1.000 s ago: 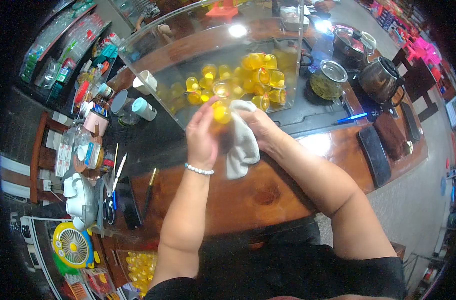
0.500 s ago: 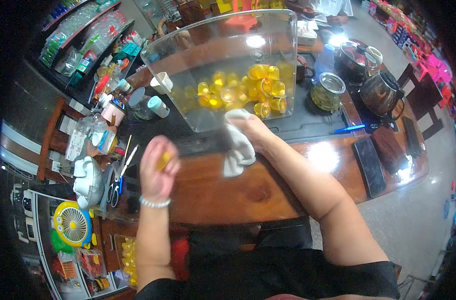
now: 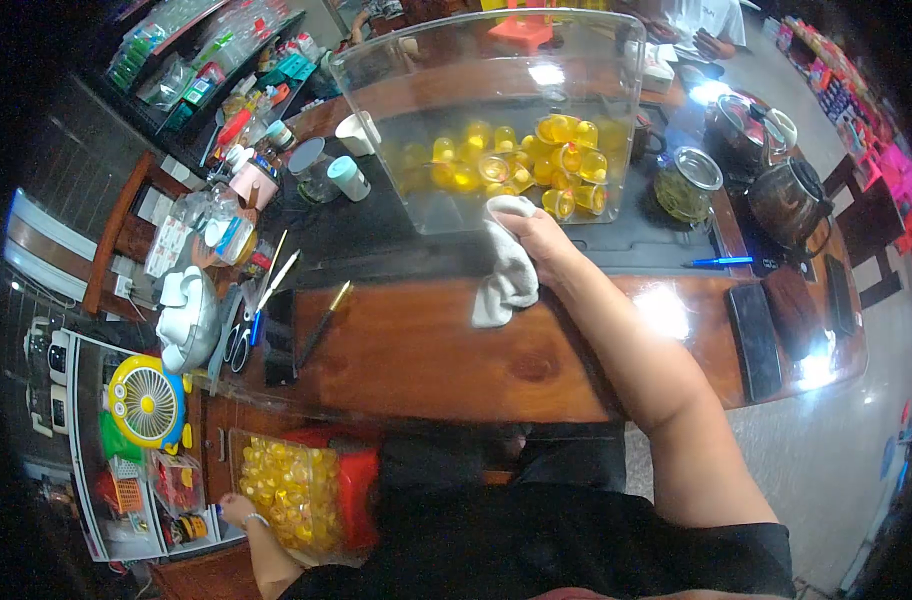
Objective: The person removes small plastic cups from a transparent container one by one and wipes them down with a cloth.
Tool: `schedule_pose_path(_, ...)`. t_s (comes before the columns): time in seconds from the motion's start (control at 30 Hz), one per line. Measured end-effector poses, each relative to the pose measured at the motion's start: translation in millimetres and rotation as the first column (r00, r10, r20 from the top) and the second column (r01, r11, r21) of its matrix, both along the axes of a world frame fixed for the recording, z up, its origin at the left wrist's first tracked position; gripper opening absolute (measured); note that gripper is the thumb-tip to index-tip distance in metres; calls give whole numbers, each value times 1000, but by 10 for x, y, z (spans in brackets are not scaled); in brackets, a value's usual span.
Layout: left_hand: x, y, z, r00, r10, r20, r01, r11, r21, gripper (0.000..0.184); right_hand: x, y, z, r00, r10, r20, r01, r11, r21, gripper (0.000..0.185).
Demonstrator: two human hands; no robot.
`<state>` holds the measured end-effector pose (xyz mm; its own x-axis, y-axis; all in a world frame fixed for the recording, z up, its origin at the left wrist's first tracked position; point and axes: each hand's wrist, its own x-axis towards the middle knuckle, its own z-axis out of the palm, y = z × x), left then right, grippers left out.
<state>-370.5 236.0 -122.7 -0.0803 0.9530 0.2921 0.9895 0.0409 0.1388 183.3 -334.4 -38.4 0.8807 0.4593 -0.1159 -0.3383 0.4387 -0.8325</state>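
Note:
My right hand (image 3: 548,243) is closed on a white cloth (image 3: 508,275), which hangs down over the front edge of the dark tray. Just behind it stands a large clear plastic bin (image 3: 416,222) with several yellow, clear-domed capsules (image 3: 566,160) inside. Low on the left, my left hand (image 3: 238,508) is at the left side of a second clear box (image 3: 321,545), filled with similar yellow capsules (image 3: 291,490). Its fingers are small and unclear, and I cannot make out anything in them.
On the wooden table (image 3: 426,350) lie a pen (image 3: 324,325), scissors (image 3: 238,350) and a phone (image 3: 753,340). A glass jar (image 3: 688,185) and a dark teapot (image 3: 788,200) stand right. A yellow fan (image 3: 146,402) is lower left. Another person's hand (image 3: 713,43) shows at the back.
My left hand, which held a yellow capsule above the table, has dropped to the lower box; that capsule is no longer seen in it. The right hand keeps the cloth. The view has shifted.

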Motion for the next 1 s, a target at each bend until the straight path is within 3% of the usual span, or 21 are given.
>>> schedule_pose_path(0.1, -94, -228, -116, 987, 155, 47, -147, 979, -143, 27, 50, -5, -61, 1000, -7, 18, 8, 997, -74, 17)
schedule_pose_path(0.2, 119, -370, -131, 996, 23, -82, -30, 995, -91, 30, 26, -4, -35, 1000, 11, -11, -12, 999, -32, 18)
schedule_pose_path(0.33, 281, -190, -154, 994, 41, -100, -61, 974, -216, 41, 19, 5, -30, 1000, 10, -28, -9, 1000, 3, 18)
schedule_pose_path(0.53, 328, 60, -265, 965, 17, -261, -84, 965, -250, 46, 7, -2, -24, 1000, 9, -8, -9, 1000, 10, 18)
schedule_pose_path(0.57, 295, 56, -280, 970, 11, -245, -51, 986, -157, 46, 6, 0, -29, 1000, 11, -9, -11, 1000, 16, 18)
schedule_pose_path(0.63, 762, -688, 330, 977, -6, -212, 14, 999, 36, 44, 13, 2, -40, 1000, 13, -10, -13, 999, 29, 17)
schedule_pose_path(0.7, 1045, -907, 611, 950, -297, -97, 309, 938, 159, 40, 1, -9, -4, 999, 15, -32, -14, 1000, 17, 16)
schedule_pose_path(0.73, 1195, -974, 707, 897, -438, -56, 439, 869, 231, 39, -8, -13, 6, 999, 16, -45, -16, 1000, 11, 16)
schedule_pose_path(0.8, 1632, -1067, 866, 621, -782, -59, 728, 546, 415, 27, -3, -20, 7, 999, 43, -20, -43, 999, 19, 15)
schedule_pose_path(0.83, 1957, -1349, 1052, 494, -865, 89, 767, 481, 425, 23, -1, -21, 7, 998, 58, -7, -57, 998, 22, 15)
schedule_pose_path(0.87, 2307, -1730, 1225, 341, -911, 231, 794, 411, 447, 20, -6, -21, 5, 998, 64, -8, -64, 998, 19, 15)
schedule_pose_path(0.93, 2890, -2263, 1330, 55, -843, 534, 852, 319, 416, 14, 0, -39, 12, 998, 69, -4, -69, 998, 12, 16)
schedule_pose_path(1.0, 3459, -2980, 1523, -123, -797, 592, 933, 111, 344, 14, 47, -32, -60, 989, 97, 110, -92, 995, -44, 17)
